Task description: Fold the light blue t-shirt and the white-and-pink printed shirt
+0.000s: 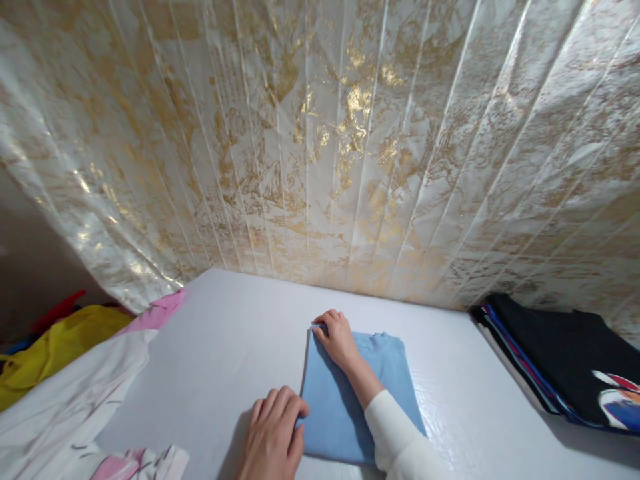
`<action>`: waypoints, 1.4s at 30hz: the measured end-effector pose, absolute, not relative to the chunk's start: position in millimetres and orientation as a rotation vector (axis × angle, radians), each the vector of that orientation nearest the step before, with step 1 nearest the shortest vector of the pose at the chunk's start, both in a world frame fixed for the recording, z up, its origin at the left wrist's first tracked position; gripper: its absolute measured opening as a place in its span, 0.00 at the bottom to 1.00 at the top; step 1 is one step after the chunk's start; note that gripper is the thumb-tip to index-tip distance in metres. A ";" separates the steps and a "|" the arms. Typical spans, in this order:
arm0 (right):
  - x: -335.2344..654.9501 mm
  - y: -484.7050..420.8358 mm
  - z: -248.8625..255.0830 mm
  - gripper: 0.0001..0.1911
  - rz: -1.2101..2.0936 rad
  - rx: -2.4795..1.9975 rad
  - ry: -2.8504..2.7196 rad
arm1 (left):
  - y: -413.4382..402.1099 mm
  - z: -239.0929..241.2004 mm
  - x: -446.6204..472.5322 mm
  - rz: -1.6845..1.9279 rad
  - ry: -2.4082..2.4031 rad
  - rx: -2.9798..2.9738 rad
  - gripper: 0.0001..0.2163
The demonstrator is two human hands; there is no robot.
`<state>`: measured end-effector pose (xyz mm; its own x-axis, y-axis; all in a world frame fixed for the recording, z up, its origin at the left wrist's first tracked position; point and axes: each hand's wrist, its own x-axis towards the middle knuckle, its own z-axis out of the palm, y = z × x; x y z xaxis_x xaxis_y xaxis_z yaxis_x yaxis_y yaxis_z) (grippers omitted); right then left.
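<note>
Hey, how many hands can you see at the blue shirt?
2: the left hand at the near part of the blue shirt's left edge, and the right hand at its far left corner.

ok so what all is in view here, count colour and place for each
folded garment: 1, blue, lower centre
surface: 1, white, under the garment
clothes stack: 1, black on top, right
pale cloth: count unclear, white and pink, left
yellow cloth: 1, yellow, far left
red item: 1, red, behind the yellow cloth
sheeting: 1, silvery with gold pattern, background
left hand: 1, bare, at garment's near left edge
right hand: 1, white-sleeved, at garment's far left corner
</note>
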<state>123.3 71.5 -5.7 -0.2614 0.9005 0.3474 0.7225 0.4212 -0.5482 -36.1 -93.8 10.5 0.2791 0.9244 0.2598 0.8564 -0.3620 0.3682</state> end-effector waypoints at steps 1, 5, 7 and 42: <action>123.6 72.0 -5.1 0.07 0.378 -1.367 -2.061 | -93.5 11.6 -35.7 0.673 1.667 2.413 0.13; 124.8 77.5 -2.4 0.07 0.416 -1.358 -2.081 | -89.9 2.6 -32.8 0.683 1.500 2.703 0.19; 124.8 81.0 -1.7 0.05 0.423 -1.364 -2.087 | -87.6 -9.9 -30.5 0.603 1.402 2.864 0.24; 125.6 84.8 7.6 0.13 0.232 -1.323 -2.247 | -87.2 -12.5 -42.8 0.677 1.708 2.989 0.35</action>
